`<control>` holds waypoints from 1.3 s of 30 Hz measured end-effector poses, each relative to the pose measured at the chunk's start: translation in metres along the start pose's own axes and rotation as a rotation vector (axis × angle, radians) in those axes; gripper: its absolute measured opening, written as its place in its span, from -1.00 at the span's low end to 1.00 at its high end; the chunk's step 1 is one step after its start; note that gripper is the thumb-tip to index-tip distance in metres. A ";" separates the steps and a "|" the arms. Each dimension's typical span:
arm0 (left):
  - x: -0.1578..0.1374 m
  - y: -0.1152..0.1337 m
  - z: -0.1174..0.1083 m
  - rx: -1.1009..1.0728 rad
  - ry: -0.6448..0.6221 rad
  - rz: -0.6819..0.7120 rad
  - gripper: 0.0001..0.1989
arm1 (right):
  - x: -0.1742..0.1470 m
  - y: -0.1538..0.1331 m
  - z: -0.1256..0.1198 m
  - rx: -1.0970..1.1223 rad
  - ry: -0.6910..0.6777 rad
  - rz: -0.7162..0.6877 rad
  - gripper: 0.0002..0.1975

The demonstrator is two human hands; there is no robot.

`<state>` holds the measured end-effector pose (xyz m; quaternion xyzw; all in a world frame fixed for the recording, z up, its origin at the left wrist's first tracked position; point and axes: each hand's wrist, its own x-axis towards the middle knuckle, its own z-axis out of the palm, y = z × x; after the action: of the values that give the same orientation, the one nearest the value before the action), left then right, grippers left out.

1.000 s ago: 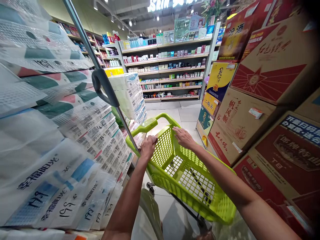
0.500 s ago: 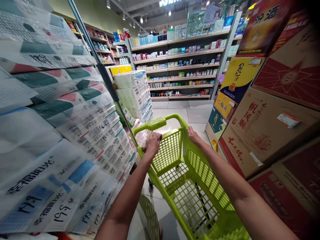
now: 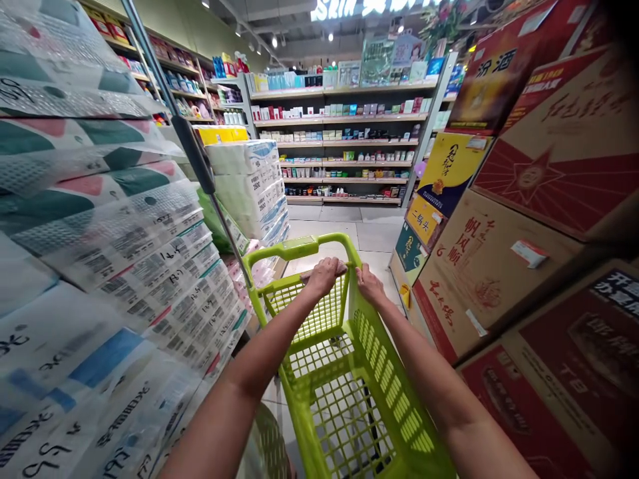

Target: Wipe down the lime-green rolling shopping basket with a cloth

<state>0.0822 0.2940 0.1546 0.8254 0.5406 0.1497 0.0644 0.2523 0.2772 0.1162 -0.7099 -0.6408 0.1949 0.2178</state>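
Observation:
A green plastic shopping cart [image 3: 294,399] with grid walls and an empty basket stands in front of me. Its handlebar [image 3: 299,247] arches across the far end. My left hand [image 3: 325,274] is closed over a pinkish-brown cloth [image 3: 341,268], pressed on the top rim of the cart's end panel. The cloth shows on both sides of the fingers. On the right side rim, near the corner, my right hand [image 3: 368,283] is wrapped round the green edge. A metal pole [image 3: 227,223] with a dark sleeve rises from the cart's left corner.
Wrapped tissue packs [image 3: 114,239] are piled high close on the left, with another stack [image 3: 244,186] further ahead. Liquor cartons [image 3: 504,266] rise close on the right. Shelves of small boxed goods [image 3: 339,136] cross the back, beyond a tiled floor [image 3: 344,233].
My left hand has slid right along the end panel's rim with the cloth, nearer to my right hand. My right hand stays on the side rim. The view has shifted slightly.

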 end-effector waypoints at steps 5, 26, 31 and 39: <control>-0.081 -0.072 -0.038 0.092 0.061 -0.201 -0.76 | 0.000 0.004 0.001 0.027 0.007 0.005 -0.53; 0.003 0.010 0.024 0.113 0.080 0.124 -0.70 | -0.019 0.001 0.005 0.071 0.035 0.040 -0.55; -0.043 -0.028 0.025 0.194 -0.052 0.452 -0.54 | -0.017 0.005 0.007 0.067 0.047 0.040 -0.51; -0.039 -0.029 0.047 0.222 -0.012 0.522 -0.58 | -0.019 -0.003 0.011 0.055 0.028 0.036 -0.51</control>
<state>0.0573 0.2734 0.0958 0.9395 0.3225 0.0964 -0.0639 0.2417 0.2595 0.1092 -0.7175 -0.6194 0.2065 0.2428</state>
